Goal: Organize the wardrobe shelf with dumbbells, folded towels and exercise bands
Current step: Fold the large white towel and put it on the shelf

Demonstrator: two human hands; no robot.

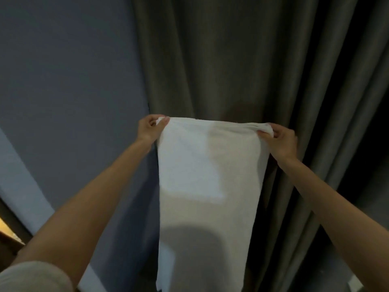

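A white towel (pixel 210 175) hangs as a long, soft rectangle in mid-air, held up by its two top corners. The cloth looks thin and faintly nubbly, smooth along most of its length, and gathered into small creases at the top right corner. Its top edge runs taut and nearly level between the hands, and the rest drops straight down toward the near bottom edge of the view, with broad shadows across it.

The left hand (pixel 149 129) pinches the top left corner, its grip clamped on the cloth with thumb on the near side and fingers curled behind. The right hand (pixel 281 141) has its grip clamped on the bunched top right corner in the same way. Both bare forearms reach up from the near corners.

Behind the towel, a dark grey-brown curtain (pixel 242 60) falls in heavy vertical pleats. To the left is a smooth blue-grey wall (pixel 63 81). A pale grey sleeve (pixel 35 277) shows at near left.
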